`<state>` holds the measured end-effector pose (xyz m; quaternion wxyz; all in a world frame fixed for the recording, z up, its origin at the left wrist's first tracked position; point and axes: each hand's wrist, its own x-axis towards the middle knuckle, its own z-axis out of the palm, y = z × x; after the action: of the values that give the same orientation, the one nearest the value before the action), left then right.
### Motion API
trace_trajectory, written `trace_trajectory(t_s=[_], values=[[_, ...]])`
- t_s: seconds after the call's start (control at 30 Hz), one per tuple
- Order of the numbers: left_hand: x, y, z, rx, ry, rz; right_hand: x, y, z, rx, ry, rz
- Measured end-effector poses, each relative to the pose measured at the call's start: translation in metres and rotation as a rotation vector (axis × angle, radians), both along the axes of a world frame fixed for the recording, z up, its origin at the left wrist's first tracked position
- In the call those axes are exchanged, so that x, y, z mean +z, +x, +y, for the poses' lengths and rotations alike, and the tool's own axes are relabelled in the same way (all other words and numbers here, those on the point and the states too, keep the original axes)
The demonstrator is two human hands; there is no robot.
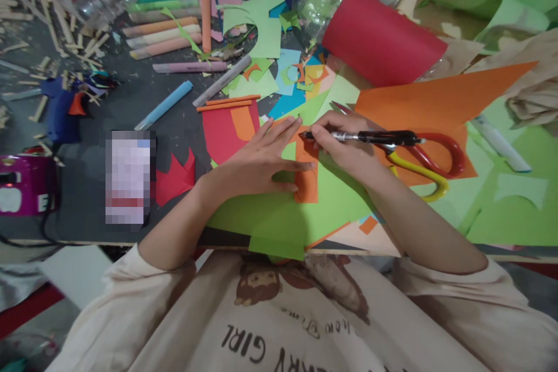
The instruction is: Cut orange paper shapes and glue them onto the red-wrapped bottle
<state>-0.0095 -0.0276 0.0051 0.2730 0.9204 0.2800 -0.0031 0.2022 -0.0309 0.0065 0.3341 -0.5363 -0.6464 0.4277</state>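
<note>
In my right hand (344,138) I hold a black and silver pen (379,138), its tip on or just above an orange paper strip (307,183). Spread flat over that strip's left side is my left hand (265,160), fingers apart. A faint curved outline shows on the strip. Under both hands lies light green paper (261,206). Scissors (457,157) with a red and a yellow handle lie beneath my right wrist, partly hidden, on a large orange sheet (418,107). Left of my fingers is a red paper piece (222,133) with orange strips.
A phone (129,177) and a red paper crown shape (176,179) lie at left, near a blue glue gun (61,107) and a purple box (26,185). Several markers (168,103) and wooden sticks spread behind. A plastic bottle wrapped in red paper (379,35) lies at the back right.
</note>
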Motion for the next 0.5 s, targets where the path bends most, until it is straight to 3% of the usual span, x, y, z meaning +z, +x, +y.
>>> trace_trajectory(t_s=[0.23, 0.5], values=[[0.0017, 0.0002, 0.0, 0.016, -0.005, -0.017, -0.0091, 0.0034, -0.0005, -0.062, 0.048, -0.059], [-0.0016, -0.0012, -0.0006, 0.01, 0.014, -0.01, -0.0073, 0.0023, -0.0007, -0.101, 0.059, -0.091]])
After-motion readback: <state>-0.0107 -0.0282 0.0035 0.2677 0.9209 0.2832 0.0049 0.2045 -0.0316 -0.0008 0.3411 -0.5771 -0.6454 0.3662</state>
